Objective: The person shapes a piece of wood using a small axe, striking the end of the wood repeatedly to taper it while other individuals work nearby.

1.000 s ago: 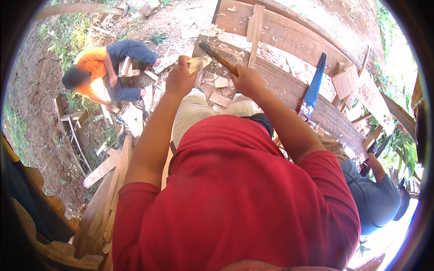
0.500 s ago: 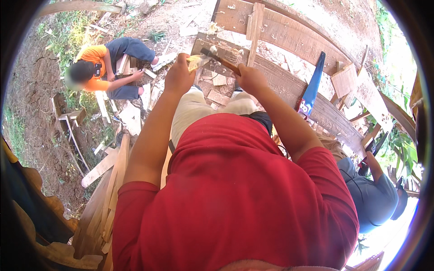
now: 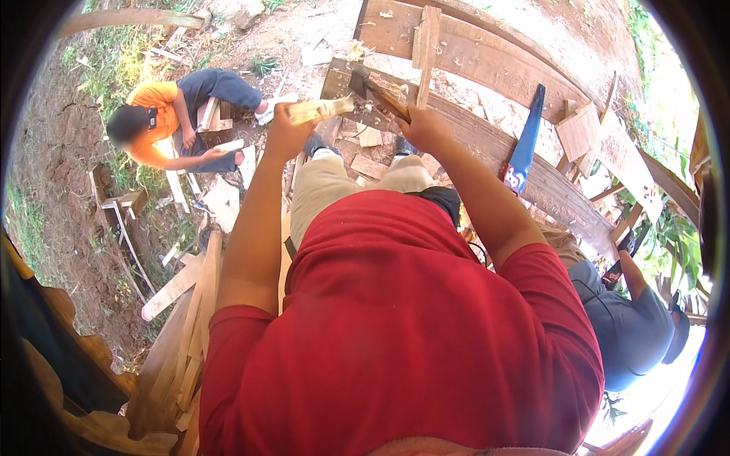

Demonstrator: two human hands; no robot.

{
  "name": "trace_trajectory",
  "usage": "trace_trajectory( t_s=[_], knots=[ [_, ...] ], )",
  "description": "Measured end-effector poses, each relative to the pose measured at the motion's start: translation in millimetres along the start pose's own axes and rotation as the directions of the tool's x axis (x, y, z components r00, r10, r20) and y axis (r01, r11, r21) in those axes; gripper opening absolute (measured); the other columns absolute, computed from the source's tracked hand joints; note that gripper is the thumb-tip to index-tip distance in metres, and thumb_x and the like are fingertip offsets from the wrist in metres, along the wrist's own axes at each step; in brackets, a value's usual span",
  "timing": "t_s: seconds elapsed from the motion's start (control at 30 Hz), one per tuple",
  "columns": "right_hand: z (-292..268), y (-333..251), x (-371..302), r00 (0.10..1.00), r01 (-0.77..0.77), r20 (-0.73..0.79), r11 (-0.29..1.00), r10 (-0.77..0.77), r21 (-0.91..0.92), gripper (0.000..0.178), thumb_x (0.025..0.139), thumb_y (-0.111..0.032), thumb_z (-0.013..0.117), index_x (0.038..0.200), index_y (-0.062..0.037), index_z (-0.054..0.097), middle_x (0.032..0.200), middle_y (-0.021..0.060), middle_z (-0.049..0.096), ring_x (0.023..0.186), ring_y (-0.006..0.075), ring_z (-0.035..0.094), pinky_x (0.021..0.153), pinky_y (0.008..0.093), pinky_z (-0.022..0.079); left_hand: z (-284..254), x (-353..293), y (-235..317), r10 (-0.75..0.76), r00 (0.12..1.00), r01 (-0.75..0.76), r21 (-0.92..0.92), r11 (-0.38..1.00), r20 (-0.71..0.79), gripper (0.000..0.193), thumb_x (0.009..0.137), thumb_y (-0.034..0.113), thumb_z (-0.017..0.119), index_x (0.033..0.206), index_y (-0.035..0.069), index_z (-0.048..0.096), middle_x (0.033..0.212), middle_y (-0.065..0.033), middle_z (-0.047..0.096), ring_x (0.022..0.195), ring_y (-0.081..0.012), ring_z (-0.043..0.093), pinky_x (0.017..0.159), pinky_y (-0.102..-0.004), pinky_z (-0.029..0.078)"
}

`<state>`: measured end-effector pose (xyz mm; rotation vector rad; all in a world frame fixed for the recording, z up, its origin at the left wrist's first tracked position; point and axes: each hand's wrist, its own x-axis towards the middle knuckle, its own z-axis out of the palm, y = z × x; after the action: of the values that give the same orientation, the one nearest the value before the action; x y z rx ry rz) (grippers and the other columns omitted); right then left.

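Note:
Pale and roughly cut, a short piece of wood (image 3: pixel 325 109) juts to the right out of my left hand (image 3: pixel 284 135), which is closed around its near end. My right hand (image 3: pixel 428 129) grips the wooden handle of a hatchet (image 3: pixel 388 99). The dark hatchet head (image 3: pixel 359 80) is raised just beyond the tip of the wood piece, apart from it. Behind both lies a thick plank bench (image 3: pixel 456 114) scattered with shavings.
A blue handsaw (image 3: pixel 523 144) rests on the planks to the right. At left sits a co-worker in an orange shirt (image 3: pixel 154 95); another in a dark shirt (image 3: pixel 623 327) bends at lower right. Boards (image 3: pixel 199 304) are stacked at lower left. Wood offcuts (image 3: pixel 369 166) litter the ground.
The hatchet head has come away from the wood piece, which now shows more fully and lies more level. The orange-shirted co-worker's arms have shifted.

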<state>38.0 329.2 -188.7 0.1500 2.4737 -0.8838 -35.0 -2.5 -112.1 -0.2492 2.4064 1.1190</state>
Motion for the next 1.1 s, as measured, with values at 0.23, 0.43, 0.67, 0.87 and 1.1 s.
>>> trace_trajectory(
  t_s=[0.23, 0.43, 0.67, 0.87, 1.1],
  knots=[
    [-14.4, -4.0, -15.6, 0.949, -0.287, 0.272, 0.786, 0.157, 0.548, 0.046, 0.105, -0.046, 0.067, 0.115, -0.0012, 0.067, 0.076, 0.0073, 0.065, 0.061, 0.0175, 0.065, 0.059, 0.0374, 0.055, -31.0, -28.9, -26.5, -0.188, 0.97, 0.243, -0.55, 0.799, 0.156, 0.069, 0.098, 0.007, 0.079, 0.149, 0.009, 0.032, 0.121, -0.0168, 0.069, 0.097, -0.0244, 0.076, 0.088, -0.0412, 0.067],
    [-62.6, -44.5, -60.9, 0.983, -0.181, 0.151, 0.687, 0.105, 0.704, 0.047, 0.101, -0.041, 0.076, 0.121, 0.0014, 0.067, 0.079, 0.0068, 0.068, 0.063, 0.0156, 0.066, 0.058, 0.0344, 0.055, -61.3, -81.0, 24.5, -0.043, 0.98, 0.151, -0.586, 0.796, 0.195, 0.064, 0.097, 0.007, 0.08, 0.145, 0.011, 0.038, 0.118, -0.0144, 0.072, 0.101, -0.0234, 0.076, 0.088, -0.0379, 0.066],
    [-132.9, -100.8, -86.5, 0.998, 0.036, 0.005, 0.649, -0.061, 0.76, 0.055, 0.091, -0.026, 0.09, 0.132, -0.0021, 0.062, 0.107, 0.0073, 0.076, 0.071, 0.0102, 0.067, 0.064, 0.0288, 0.056, -68.1, -114.9, 55.8, 0.14, 0.964, 0.042, -0.645, 0.763, 0.228, 0.067, 0.094, 0.006, 0.083, 0.146, 0.013, 0.041, 0.124, -0.0138, 0.07, 0.1, -0.0239, 0.076, 0.086, -0.0374, 0.067],
    [-155.0, -120.3, -104.8, 0.982, 0.185, -0.151, 0.719, -0.113, 0.67, 0.05, 0.082, -0.027, 0.095, 0.122, -0.0071, 0.072, 0.098, 0.008, 0.077, 0.088, 0.0187, 0.071, 0.081, 0.0381, 0.057, -64.8, -126.5, 69.0, 0.213, 0.952, 0.015, -0.728, 0.686, 0.221, 0.07, 0.092, 0.003, 0.084, 0.147, 0.012, 0.041, 0.127, -0.0123, 0.068, 0.104, -0.0249, 0.076, 0.088, -0.0391, 0.067],
    [-164.4, -127.5, -113.0, 0.981, 0.192, -0.105, 0.812, -0.161, 0.551, 0.056, 0.087, -0.017, 0.092, 0.132, -0.0013, 0.063, 0.108, 0.0041, 0.074, 0.088, 0.0098, 0.067, 0.079, 0.0295, 0.056, -63.1, -136.5, 60.0, 0.198, 0.954, 0.034, -0.733, 0.679, 0.227, 0.071, 0.09, 0.0, 0.085, 0.145, 0.011, 0.042, 0.125, -0.011, 0.068, 0.108, -0.023, 0.075, 0.091, -0.0369, 0.065]
  ],
)
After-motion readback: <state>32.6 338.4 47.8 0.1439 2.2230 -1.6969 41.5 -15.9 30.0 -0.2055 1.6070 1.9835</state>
